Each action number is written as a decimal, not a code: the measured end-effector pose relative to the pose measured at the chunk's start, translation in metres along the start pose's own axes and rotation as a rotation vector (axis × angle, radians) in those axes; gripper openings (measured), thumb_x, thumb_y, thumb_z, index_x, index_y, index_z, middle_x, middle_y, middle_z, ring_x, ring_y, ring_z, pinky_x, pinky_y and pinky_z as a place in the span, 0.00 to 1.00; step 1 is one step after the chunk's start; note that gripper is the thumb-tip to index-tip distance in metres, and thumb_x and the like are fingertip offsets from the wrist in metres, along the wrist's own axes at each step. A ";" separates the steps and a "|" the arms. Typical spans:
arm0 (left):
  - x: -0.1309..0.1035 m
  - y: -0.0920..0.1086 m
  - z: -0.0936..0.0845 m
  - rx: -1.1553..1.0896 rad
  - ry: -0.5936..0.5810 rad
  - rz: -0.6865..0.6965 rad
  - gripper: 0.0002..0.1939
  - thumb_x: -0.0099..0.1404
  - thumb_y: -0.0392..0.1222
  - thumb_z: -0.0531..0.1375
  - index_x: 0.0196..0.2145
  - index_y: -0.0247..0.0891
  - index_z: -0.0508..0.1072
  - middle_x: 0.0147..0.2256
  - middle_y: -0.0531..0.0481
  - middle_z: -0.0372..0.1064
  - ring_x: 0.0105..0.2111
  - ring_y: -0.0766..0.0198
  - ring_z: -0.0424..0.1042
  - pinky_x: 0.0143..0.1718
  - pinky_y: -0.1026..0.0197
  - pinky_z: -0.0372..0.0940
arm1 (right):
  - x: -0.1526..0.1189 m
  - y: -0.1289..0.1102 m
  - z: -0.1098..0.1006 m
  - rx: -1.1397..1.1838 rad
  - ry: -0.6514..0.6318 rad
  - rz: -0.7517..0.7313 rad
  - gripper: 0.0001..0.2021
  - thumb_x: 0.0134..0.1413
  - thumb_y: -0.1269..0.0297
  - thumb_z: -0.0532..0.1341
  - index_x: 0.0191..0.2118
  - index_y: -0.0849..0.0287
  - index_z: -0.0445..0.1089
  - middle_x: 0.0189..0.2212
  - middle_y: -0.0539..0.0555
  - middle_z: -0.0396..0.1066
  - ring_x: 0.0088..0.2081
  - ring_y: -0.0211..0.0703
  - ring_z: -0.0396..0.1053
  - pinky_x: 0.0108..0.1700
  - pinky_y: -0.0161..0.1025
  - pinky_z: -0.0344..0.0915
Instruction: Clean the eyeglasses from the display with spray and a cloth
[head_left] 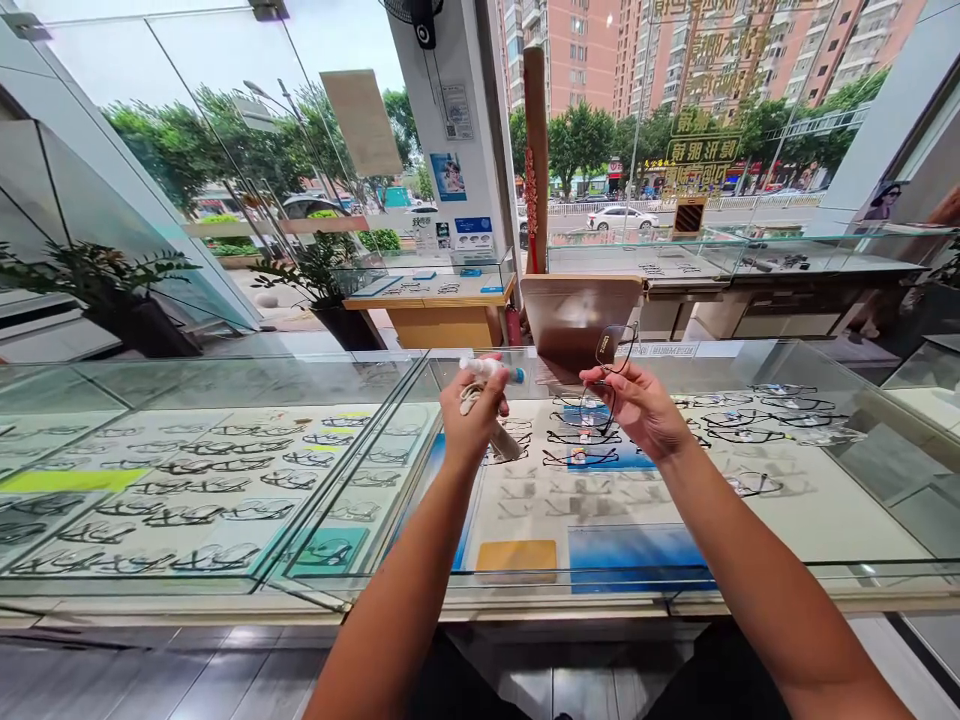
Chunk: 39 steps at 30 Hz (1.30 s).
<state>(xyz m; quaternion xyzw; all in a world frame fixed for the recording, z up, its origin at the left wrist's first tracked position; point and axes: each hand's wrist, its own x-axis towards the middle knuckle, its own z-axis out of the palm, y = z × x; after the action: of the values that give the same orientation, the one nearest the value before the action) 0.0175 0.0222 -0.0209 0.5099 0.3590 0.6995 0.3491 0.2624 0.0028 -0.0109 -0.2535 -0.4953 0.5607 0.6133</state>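
Observation:
Above the glass display case, my left hand is closed around a small white bottle with a blue end, and a light-coloured cloth hangs below the same hand. To its right, my right hand pinches a pair of thin dark-framed glasses. One lens of the glasses is up beside the fingers, the other lower down. The two hands are apart at about the same height.
Rows of glasses lie inside the case under the glass. Behind the hands stands an open brown box or upright panel. Farther back are a wooden display table, potted plants and a long glass counter by the window.

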 end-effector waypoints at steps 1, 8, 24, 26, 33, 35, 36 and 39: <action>-0.004 0.001 0.002 0.013 -0.059 -0.006 0.27 0.62 0.61 0.74 0.47 0.37 0.83 0.21 0.56 0.68 0.18 0.69 0.63 0.21 0.65 0.59 | 0.000 0.000 0.000 0.000 0.001 0.004 0.18 0.44 0.46 0.82 0.32 0.49 0.79 0.42 0.52 0.86 0.53 0.52 0.80 0.73 0.59 0.63; -0.008 -0.002 0.007 -0.076 -0.206 -0.188 0.32 0.52 0.70 0.76 0.34 0.37 0.79 0.23 0.55 0.64 0.20 0.71 0.58 0.20 0.65 0.54 | 0.001 0.004 0.000 -0.029 0.003 0.010 0.19 0.45 0.45 0.81 0.33 0.49 0.78 0.40 0.51 0.85 0.52 0.52 0.80 0.69 0.56 0.67; -0.008 0.005 0.012 -0.505 -0.361 -0.503 0.38 0.47 0.66 0.82 0.40 0.43 0.68 0.36 0.51 0.68 0.39 0.59 0.75 0.27 0.60 0.80 | 0.004 0.019 0.002 0.007 0.003 0.108 0.19 0.45 0.48 0.82 0.32 0.50 0.76 0.38 0.49 0.84 0.44 0.46 0.76 0.57 0.48 0.71; -0.009 0.004 0.013 -0.492 -0.409 -0.494 0.34 0.50 0.62 0.82 0.38 0.42 0.69 0.36 0.51 0.67 0.40 0.59 0.74 0.25 0.63 0.79 | 0.005 0.021 0.003 0.030 0.003 0.116 0.18 0.44 0.49 0.83 0.31 0.51 0.77 0.37 0.49 0.84 0.42 0.44 0.76 0.56 0.46 0.71; -0.009 -0.008 0.009 -0.514 -0.566 -0.524 0.18 0.52 0.46 0.75 0.30 0.39 0.70 0.30 0.53 0.63 0.35 0.60 0.72 0.26 0.60 0.79 | 0.004 0.025 0.005 0.071 0.008 0.140 0.18 0.43 0.49 0.83 0.31 0.51 0.79 0.37 0.50 0.84 0.42 0.43 0.75 0.57 0.44 0.70; -0.008 -0.011 0.007 -0.516 -0.596 -0.529 0.16 0.52 0.44 0.74 0.29 0.39 0.71 0.29 0.53 0.63 0.34 0.61 0.71 0.28 0.56 0.81 | 0.003 0.025 0.006 0.074 0.007 0.152 0.19 0.42 0.49 0.84 0.31 0.52 0.80 0.37 0.50 0.83 0.42 0.43 0.75 0.57 0.44 0.70; -0.008 -0.011 0.006 -0.519 -0.605 -0.530 0.15 0.51 0.43 0.73 0.28 0.38 0.71 0.29 0.52 0.63 0.34 0.61 0.71 0.30 0.55 0.82 | 0.003 0.025 0.007 0.076 0.007 0.159 0.19 0.41 0.48 0.84 0.30 0.52 0.80 0.37 0.51 0.83 0.42 0.44 0.75 0.57 0.44 0.70; -0.007 -0.010 0.005 -0.527 -0.622 -0.536 0.14 0.50 0.43 0.73 0.27 0.38 0.72 0.30 0.51 0.65 0.35 0.60 0.71 0.30 0.57 0.80 | 0.003 0.026 0.008 0.065 -0.001 0.163 0.19 0.40 0.48 0.84 0.30 0.52 0.80 0.36 0.51 0.83 0.42 0.44 0.74 0.56 0.43 0.69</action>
<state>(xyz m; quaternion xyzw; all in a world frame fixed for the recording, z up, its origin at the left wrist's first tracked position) 0.0256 0.0221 -0.0318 0.4788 0.1669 0.4664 0.7248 0.2436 0.0098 -0.0296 -0.2725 -0.4549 0.6247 0.5732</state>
